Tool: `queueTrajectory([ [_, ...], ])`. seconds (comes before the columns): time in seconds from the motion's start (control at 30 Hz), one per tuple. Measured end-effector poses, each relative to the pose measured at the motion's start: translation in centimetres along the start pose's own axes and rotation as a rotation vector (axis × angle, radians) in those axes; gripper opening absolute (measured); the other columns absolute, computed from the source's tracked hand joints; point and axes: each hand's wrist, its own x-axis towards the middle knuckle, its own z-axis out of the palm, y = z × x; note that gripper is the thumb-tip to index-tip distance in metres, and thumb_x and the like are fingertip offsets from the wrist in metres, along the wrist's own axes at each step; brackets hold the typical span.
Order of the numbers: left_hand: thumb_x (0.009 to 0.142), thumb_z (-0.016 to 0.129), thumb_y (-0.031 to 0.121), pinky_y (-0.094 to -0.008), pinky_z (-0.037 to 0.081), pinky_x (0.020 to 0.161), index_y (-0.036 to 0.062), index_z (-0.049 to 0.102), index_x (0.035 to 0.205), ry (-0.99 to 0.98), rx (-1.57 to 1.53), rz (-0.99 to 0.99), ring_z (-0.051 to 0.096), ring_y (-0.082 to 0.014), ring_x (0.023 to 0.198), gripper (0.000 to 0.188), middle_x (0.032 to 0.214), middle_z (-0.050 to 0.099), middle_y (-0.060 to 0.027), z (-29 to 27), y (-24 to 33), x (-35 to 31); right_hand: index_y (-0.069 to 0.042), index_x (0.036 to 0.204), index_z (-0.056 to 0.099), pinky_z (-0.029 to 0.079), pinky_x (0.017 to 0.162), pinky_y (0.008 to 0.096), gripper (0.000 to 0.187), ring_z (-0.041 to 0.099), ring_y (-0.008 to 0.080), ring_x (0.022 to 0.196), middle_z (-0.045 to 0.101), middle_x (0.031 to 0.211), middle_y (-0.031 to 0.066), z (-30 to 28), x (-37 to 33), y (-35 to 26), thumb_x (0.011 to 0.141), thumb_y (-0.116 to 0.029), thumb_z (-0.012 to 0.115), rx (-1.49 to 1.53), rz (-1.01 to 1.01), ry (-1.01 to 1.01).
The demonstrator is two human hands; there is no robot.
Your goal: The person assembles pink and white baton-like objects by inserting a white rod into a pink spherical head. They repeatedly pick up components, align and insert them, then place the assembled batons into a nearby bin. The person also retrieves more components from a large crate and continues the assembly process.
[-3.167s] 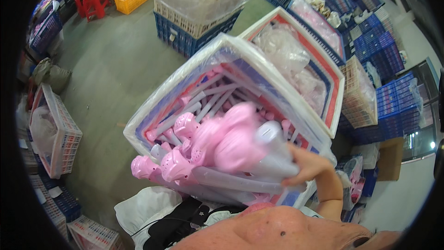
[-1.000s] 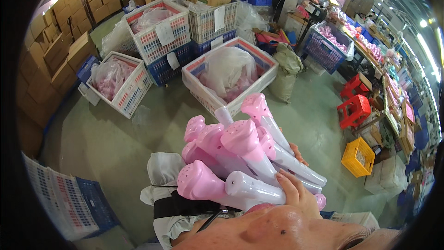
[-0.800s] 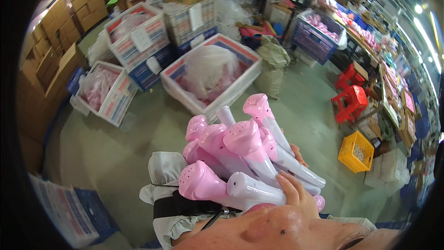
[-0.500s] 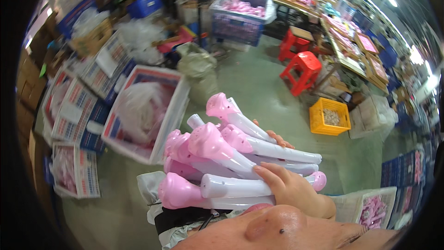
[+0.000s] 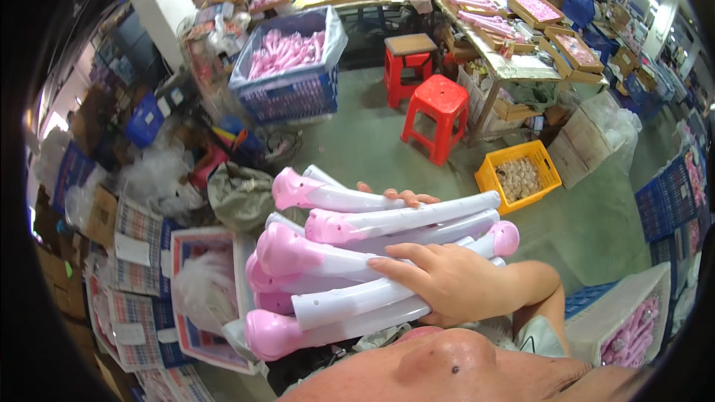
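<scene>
Right hand [image 5: 454,283] fingers clasped over bundle of pink-and-white tubes [image 5: 350,272] held against chest; left fingers [image 5: 398,195] just showing behind it. Risk: loose stack, top tube may slide off onto floor. Beyond: red stools [image 5: 436,112], yellow crate [image 5: 519,176]

Even overhead light is filling the hall, coming from ceiling strips glowing at the upper right. Shadows are lying soft and short under the red plastic stools [image 5: 439,115]. Mild glare is showing on the glossy pink-and-white plastic tubes [image 5: 357,268]. Fisheye distortion is bending edges near the black rim, and the near foreground is blurring.
</scene>
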Motion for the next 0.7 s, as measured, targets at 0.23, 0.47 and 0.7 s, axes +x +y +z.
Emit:
queueTrajectory([
  [0.23, 0.086, 0.044, 0.057, -0.0562, 0.031, 0.095, 0.0241, 0.028, 0.141, 0.117, 0.249, 0.265, 0.047, -0.0294, 0.109, 0.066, 0.13, 0.045, -0.0094, -10.0, -4.1, 12.3, -0.006, 0.136, 0.027, 0.052, 0.065, 0.0404, 0.093, 0.061, 0.0348, 0.084, 0.049, 0.106, 0.017, -9.9, 8.5, 15.8, 0.057, -0.009, 0.076, 0.074, -0.249, -0.179],
  [0.47, 0.087, 0.044, 0.056, -0.0568, 0.028, 0.097, 0.0236, 0.028, 0.14, 0.255, 0.358, 0.41, 0.046, -0.0296, 0.108, 0.065, 0.128, 0.045, -0.0085, -24.6, -4.1, 21.9, -0.008, 0.137, 0.027, 0.051, 0.069, 0.0424, 0.092, 0.06, 0.0356, 0.086, 0.048, 0.117, 0.0193, -13.9, 19.7, 31.1, 0.06, -0.012, 0.077, 0.123, -0.295, -0.315],
  [0.7, 0.089, 0.042, 0.053, -0.0581, 0.028, 0.098, 0.0266, 0.023, 0.142, 0.003, 0.255, 0.253, 0.045, -0.028, 0.114, 0.061, 0.131, 0.044, -0.0086, -39.1, -2.3, 37.2, -0.01, 0.138, 0.028, 0.05, 0.075, 0.0419, 0.091, 0.058, 0.0372, 0.094, 0.045, 0.121, 0.02, -21.6, 33.1, 42.7, 0.06, -0.011, 0.077, 0.158, -0.191, -0.311],
])
